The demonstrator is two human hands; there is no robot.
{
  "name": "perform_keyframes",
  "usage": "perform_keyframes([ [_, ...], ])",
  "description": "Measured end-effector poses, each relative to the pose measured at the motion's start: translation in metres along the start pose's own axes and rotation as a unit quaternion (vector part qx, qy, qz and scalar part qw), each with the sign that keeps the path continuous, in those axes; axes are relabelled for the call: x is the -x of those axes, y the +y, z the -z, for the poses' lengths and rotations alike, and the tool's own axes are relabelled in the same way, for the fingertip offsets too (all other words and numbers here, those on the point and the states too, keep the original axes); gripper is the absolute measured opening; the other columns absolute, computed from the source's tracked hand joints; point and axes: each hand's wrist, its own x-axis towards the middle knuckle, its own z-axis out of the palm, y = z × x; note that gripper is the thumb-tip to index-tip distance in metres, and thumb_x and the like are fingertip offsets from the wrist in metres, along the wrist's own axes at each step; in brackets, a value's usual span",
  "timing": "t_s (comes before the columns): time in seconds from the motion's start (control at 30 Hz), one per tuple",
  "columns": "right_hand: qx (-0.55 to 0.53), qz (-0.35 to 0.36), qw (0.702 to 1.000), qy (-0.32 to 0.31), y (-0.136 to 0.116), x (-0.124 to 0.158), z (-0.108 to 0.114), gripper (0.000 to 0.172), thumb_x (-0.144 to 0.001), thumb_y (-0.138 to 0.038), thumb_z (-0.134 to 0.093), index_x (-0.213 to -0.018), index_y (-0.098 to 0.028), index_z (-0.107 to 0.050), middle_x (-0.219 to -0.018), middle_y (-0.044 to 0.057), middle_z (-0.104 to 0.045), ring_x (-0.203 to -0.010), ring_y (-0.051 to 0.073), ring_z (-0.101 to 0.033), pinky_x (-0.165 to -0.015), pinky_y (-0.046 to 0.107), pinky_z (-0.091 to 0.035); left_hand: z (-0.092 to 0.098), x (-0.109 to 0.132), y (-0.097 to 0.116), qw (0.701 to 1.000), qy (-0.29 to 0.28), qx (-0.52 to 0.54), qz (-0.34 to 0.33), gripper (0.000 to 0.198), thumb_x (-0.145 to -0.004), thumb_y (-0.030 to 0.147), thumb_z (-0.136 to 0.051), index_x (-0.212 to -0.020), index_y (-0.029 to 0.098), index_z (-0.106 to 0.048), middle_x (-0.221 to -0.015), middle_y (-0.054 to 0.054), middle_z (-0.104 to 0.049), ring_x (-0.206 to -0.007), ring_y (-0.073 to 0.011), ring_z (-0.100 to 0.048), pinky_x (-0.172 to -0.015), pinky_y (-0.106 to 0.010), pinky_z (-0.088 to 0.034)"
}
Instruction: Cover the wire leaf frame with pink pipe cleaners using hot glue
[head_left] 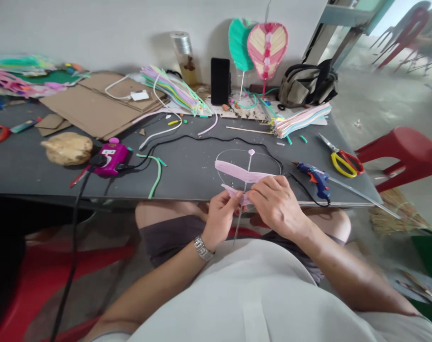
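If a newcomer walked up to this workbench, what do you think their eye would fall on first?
Probably the two bright leaf-shaped decorations on sticks, one pink and cream, one teal, standing against the wall at the back of the dark table. Next, at the table's front edge, the left hand and right hand pinching a pink strip across a thin wire loop. To their right, a blue hot-glue gun lies near yellow-and-red scissors.
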Motion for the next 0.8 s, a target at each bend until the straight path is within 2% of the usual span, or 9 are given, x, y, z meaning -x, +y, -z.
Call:
perform_keyframes([
  [0.13, -0.025, 0.008, 0.999, -0.030, 0.002, -0.013, -0.008, 0.029, -0.104, -0.015, -0.049, -0.078, -0.019, -0.062, -0.079, 0.005, -0.063, -0.083, 0.022, -0.050, -0.077, 0.037, -0.032, 0.003, 0.001, -0.001, 0.998, 0.024, 0.034, 0.042, 0.044, -0.076, 0.055, -0.085, -0.074, 0.015, -0.067, -0.063, 0.002, -0.062, -0.058, -0.0100, -0.058, -0.056, -0.022, -0.044],
  [0.23, -0.058, -0.012, 0.997, -0.046, 0.006, -0.013, -0.018, 0.024, -0.101, -0.013, -0.051, -0.081, -0.019, -0.063, -0.082, 0.005, -0.065, -0.083, 0.022, -0.049, -0.077, 0.036, -0.032, 0.006, 0.006, 0.003, 0.993, 0.019, 0.070, 0.097, 0.044, -0.073, 0.055, -0.087, -0.080, 0.015, -0.071, -0.072, -0.001, -0.067, -0.066, -0.0130, -0.065, -0.057, -0.021, -0.047],
  [0.43, -0.110, -0.046, 0.991, -0.065, 0.014, -0.002, -0.040, 0.019, -0.098, -0.009, -0.053, -0.085, -0.018, -0.062, -0.083, 0.005, -0.065, -0.082, 0.022, -0.049, -0.075, 0.035, -0.032, 0.012, 0.019, 0.005, 0.976, -0.013, 0.098, 0.196, 0.043, -0.063, 0.037, -0.094, -0.096, 0.013, -0.078, -0.093, -0.008, -0.077, -0.074, -0.0149, -0.070, -0.064, -0.023, -0.053],
  [0.8, -0.125, -0.063, 0.983, -0.119, 0.009, -0.005, -0.046, 0.015, -0.095, -0.009, -0.057, -0.087, -0.017, -0.066, -0.087, 0.007, -0.069, -0.086, 0.023, -0.054, -0.077, 0.035, -0.033, 0.018, 0.017, -0.002, 0.970, 0.001, 0.099, 0.220, 0.040, -0.064, 0.034, -0.095, -0.094, 0.014, -0.078, -0.097, -0.008, -0.078, -0.071, -0.0147, -0.071, -0.064, -0.024, -0.055],
])
